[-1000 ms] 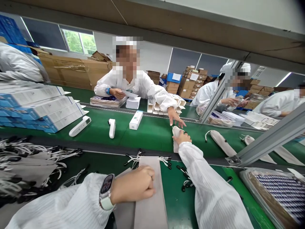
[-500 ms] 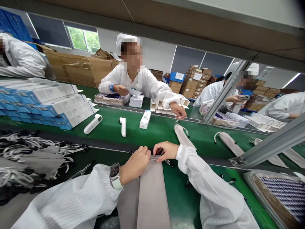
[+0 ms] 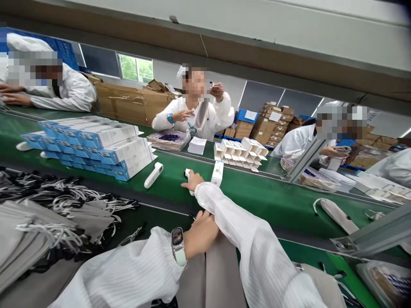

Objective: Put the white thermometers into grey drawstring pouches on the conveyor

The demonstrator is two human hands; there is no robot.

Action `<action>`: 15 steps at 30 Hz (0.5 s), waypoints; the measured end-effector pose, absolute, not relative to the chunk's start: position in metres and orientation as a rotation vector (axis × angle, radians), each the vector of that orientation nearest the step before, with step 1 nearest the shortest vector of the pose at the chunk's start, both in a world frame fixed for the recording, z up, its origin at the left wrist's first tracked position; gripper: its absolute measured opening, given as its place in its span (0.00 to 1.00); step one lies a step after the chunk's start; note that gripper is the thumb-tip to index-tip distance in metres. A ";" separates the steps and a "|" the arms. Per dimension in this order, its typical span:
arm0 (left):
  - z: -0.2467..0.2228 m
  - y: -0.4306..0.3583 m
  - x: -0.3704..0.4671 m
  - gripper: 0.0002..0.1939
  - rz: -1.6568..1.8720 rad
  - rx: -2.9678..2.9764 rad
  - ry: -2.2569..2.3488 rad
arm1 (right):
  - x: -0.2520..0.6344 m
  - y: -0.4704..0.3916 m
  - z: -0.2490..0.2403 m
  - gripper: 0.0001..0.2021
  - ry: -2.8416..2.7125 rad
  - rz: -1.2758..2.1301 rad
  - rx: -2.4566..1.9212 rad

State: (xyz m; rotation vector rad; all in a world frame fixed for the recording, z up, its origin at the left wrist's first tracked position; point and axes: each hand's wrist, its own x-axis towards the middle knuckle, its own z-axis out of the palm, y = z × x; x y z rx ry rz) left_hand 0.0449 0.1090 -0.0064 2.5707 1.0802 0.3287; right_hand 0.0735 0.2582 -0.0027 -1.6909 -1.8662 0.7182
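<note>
The right hand (image 3: 193, 181) is stretched out across the green conveyor belt (image 3: 257, 192), its fingers bent over a white handheld thermometer (image 3: 188, 172). The thermometer's dark-tipped head shows just beyond those fingers, and most of its body is hidden beneath them; whether they have closed firmly on it, I cannot tell. A sound grip here would likely wrap the handle, leaving the tip untouched, and lift straight up before drawing back. The white printed box (image 3: 217, 173) stands just to the right of these fingers, so a sideways sweep that way could knock it; a second thermometer (image 3: 154, 175) lies well to their left.

Nearer the body, the left hand (image 3: 203, 234) has its fingers curled at the top end of a grey drawstring pouch (image 3: 223, 269), which runs from beneath them toward the wearer. Whether they pinch the cloth or merely press on it is hidden. Steady, light pressure there should stop the limp fabric sliding. The right sleeve (image 3: 240, 231) passes close beside the left fingers, so raising that forearm slightly would help avoid dragging the pouch.
</note>
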 end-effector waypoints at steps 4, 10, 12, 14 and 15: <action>-0.004 0.115 0.043 0.08 0.263 2.473 0.983 | 0.091 0.265 -0.007 0.25 -1.739 0.870 -1.660; -0.002 0.138 0.033 0.07 0.224 2.351 0.875 | 0.182 0.218 0.025 0.30 -1.399 1.180 -1.200; -0.001 0.142 0.030 0.04 0.236 2.337 0.812 | 0.206 0.192 0.034 0.35 -1.234 1.336 -0.941; 0.002 0.143 0.029 0.05 0.264 2.338 0.778 | 0.219 0.171 0.036 0.36 -1.148 1.393 -0.843; 0.004 0.143 0.029 0.07 0.284 2.335 0.770 | 0.222 0.165 0.034 0.36 -1.128 1.393 -0.847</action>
